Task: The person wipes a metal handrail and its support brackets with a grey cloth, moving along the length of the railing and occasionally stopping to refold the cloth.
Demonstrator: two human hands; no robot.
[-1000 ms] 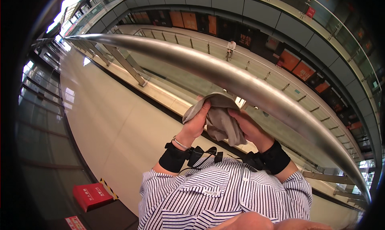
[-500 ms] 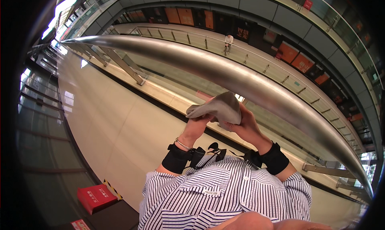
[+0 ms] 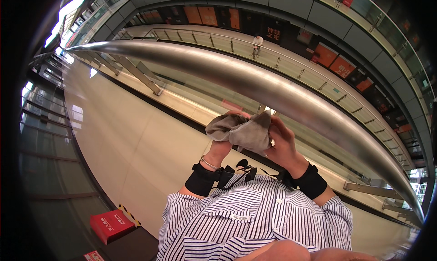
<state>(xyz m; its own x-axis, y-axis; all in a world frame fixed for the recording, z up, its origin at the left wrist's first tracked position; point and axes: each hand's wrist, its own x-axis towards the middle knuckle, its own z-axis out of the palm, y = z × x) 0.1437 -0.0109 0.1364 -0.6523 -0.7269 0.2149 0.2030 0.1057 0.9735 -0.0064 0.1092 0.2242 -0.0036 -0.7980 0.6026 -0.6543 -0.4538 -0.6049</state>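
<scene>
- Left hand [image 3: 222,147] grips the left end of the bunched grey cloth [image 3: 250,134].
- Right hand [image 3: 285,141] grips its right edge.
- Cloth hangs between both hands, near the metal handrail [image 3: 227,70].

The grey cloth [image 3: 251,132] partly hides the left fingers [image 3: 236,112].

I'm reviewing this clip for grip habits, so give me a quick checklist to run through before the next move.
1. Left hand on the cloth: ok, holding its left side.
2. Right hand on the cloth: ok, at its right side.
3. Cloth spread flat: not ok, bunched and folded.
4. Cloth clear of the metal rail: cannot tell, depth is unclear.
5. Black wristbands on both arms: ok.
</scene>
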